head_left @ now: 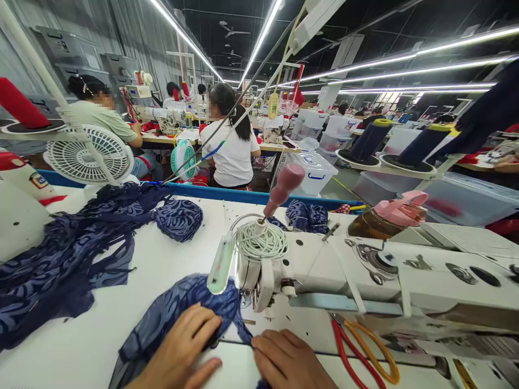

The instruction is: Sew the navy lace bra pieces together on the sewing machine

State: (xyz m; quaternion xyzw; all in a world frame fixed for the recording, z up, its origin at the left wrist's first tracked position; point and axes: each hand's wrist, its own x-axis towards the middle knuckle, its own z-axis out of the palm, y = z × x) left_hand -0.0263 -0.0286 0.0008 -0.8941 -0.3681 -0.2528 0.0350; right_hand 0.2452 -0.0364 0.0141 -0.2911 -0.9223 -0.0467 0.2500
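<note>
A navy patterned sheer fabric (162,313) lies on the white sewing table, with one end at the needle area of the sewing machine (324,281). My left hand (186,346) rests flat on this fabric, fingers stretched out and thumb apart. At the right of it, my right hand (287,359) has its fingers pressed together over a narrow strip of the same fabric, just in front of the presser foot; its thumb is hidden. A pale green lamp-like piece (221,265) hangs by the machine head. Coiled pale cord (261,240) sits on top, with a pink-handled tool (281,189) standing in it.
Red and orange-handled scissors (360,351) lie right of my right hand. A heap of navy fabric (60,254) covers the table's left. A bundled piece (178,219) and a pink-lidded bottle (389,213) stand behind. A white fan (89,154) and co-workers (231,146) are beyond.
</note>
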